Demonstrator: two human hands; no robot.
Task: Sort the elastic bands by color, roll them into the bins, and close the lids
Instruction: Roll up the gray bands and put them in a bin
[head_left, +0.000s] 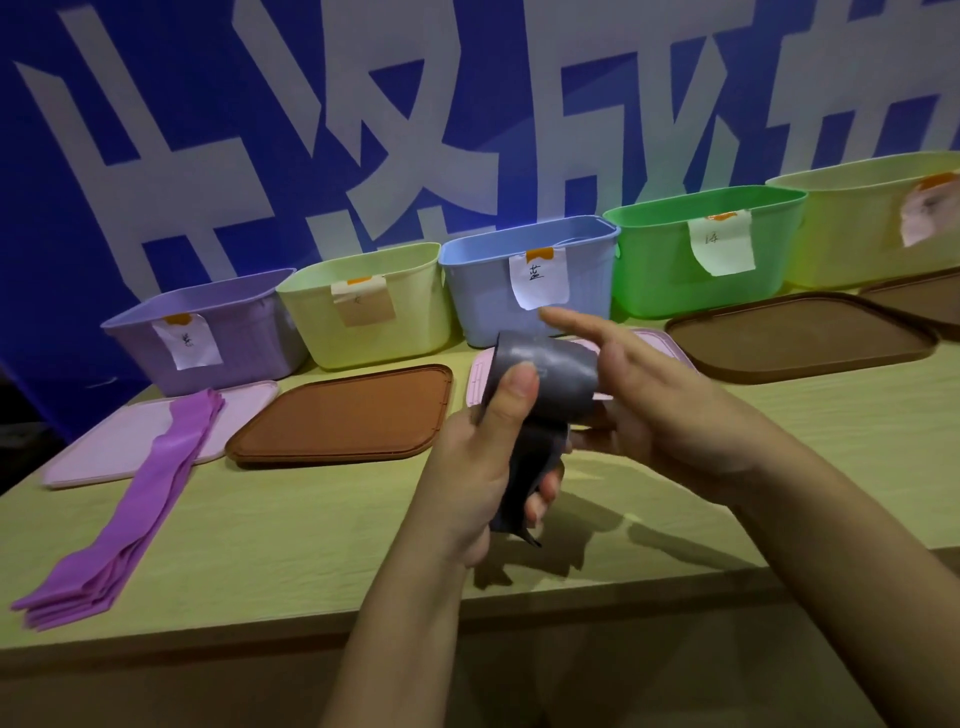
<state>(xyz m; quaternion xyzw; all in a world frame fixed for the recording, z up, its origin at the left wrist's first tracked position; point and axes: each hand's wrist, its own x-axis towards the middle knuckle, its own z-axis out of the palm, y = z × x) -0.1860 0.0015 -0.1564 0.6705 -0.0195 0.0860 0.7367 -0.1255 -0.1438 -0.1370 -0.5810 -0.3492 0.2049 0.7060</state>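
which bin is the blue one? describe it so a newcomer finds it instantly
Five open bins line the back of the wooden table. The blue bin is the middle one, between a pale yellow-green bin and a bright green bin. Only it is blue.

The right hand (670, 410) hides most of the pink lid (480, 376) at frame centre, and its fingers behind the grey band (545, 374) cannot be made out. The pale yellow bin (857, 244) and the brown lid (919, 301) before it are cut off at the right edge. The handwriting on the purple bin's label (188, 343) is too small to read, and the label on the pale yellow bin is blurred.
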